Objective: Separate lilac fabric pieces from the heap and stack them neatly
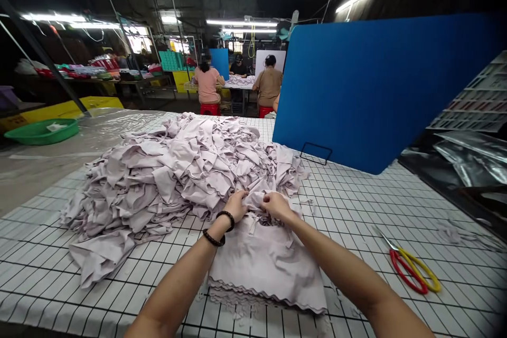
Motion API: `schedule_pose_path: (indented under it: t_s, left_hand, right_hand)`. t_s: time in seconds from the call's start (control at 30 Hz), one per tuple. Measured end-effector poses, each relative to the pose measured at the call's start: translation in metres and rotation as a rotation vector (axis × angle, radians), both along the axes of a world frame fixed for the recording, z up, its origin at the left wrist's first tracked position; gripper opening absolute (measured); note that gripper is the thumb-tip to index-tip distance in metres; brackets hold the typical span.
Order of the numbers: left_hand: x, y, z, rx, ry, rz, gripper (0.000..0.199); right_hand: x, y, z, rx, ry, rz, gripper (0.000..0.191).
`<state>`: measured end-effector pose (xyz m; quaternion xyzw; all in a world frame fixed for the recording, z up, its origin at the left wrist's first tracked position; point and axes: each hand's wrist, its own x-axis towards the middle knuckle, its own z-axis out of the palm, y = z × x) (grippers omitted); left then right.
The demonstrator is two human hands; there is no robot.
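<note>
A stack of pale lilac garments (269,264) with wavy lower edges lies in front of me on the checked cloth. At its far end my left hand (236,207) pinches the fabric of the top garment. My right hand (277,206) is closed on the same garment a little to the right, fingers curled in. Cloth between the hands is bunched and slightly raised. Beyond and to the left spreads a large loose heap of the same lilac fabric pieces (170,169). Two dark beaded bracelets (216,237) circle my left wrist.
Scissors (412,269) with red and yellow handles lie on the checked table (356,211) at right. A blue board (356,90) stands behind, by a black wire stand (316,153). A green basin (43,131) is at far left. Several people sit working farther back.
</note>
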<state>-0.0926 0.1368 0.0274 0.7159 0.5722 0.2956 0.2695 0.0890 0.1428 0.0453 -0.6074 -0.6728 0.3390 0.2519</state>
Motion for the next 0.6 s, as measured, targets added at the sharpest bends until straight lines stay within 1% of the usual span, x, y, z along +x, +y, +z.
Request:
schedule_pose_path:
  t_s: [0.07, 0.1, 0.17, 0.2, 0.27, 0.33, 0.37, 0.4, 0.43, 0.5, 0.53, 0.6]
  left_hand:
    - [-0.003, -0.001, 0.0, 0.012, -0.028, 0.016, 0.036]
    - [-0.004, -0.001, 0.0, 0.018, -0.043, 0.027, 0.032]
    - [-0.005, -0.001, 0.001, 0.028, -0.072, 0.048, 0.027]
    - [-0.005, -0.001, 0.001, 0.032, -0.086, 0.052, 0.026]
    - [-0.001, -0.002, 0.004, 0.042, -0.114, 0.042, 0.027]
    - [0.007, -0.004, 0.009, 0.067, -0.146, -0.007, 0.037]
    - [0.013, -0.004, 0.012, 0.087, -0.163, -0.039, 0.043]
    - [0.018, -0.005, 0.015, 0.108, -0.176, -0.067, 0.047]
    - [0.023, -0.004, 0.019, 0.127, -0.187, -0.094, 0.046]
    - [0.034, -0.002, 0.024, 0.128, -0.216, -0.123, 0.034]
    - [0.038, 0.0, 0.026, 0.096, -0.257, -0.11, 0.028]
    - [0.044, 0.002, 0.028, -0.001, -0.383, -0.033, 0.021]
  right_hand:
    - [0.001, 0.007, -0.002, -0.057, 0.148, 0.001, 0.018]
    - [0.005, 0.01, -0.001, -0.067, 0.189, 0.006, 0.016]
    - [0.018, 0.015, 0.006, -0.064, 0.247, 0.011, 0.015]
    - [0.026, 0.016, 0.011, -0.067, 0.31, 0.016, 0.014]
    - [0.04, 0.017, 0.022, -0.076, 0.503, 0.027, 0.013]
    - [0.05, 0.016, 0.033, -0.079, 0.706, 0.02, 0.013]
    - [0.053, 0.016, 0.037, -0.079, 0.769, 0.009, 0.013]
    - [0.054, 0.015, 0.04, -0.079, 0.792, 0.001, 0.014]
    - [0.054, 0.015, 0.043, -0.081, 0.797, -0.001, 0.015]
    - [0.053, 0.015, 0.045, -0.087, 0.788, 0.003, 0.018]
    - [0.053, 0.015, 0.046, -0.085, 0.783, 0.001, 0.019]
    - [0.053, 0.017, 0.047, -0.066, 0.76, -0.017, 0.022]
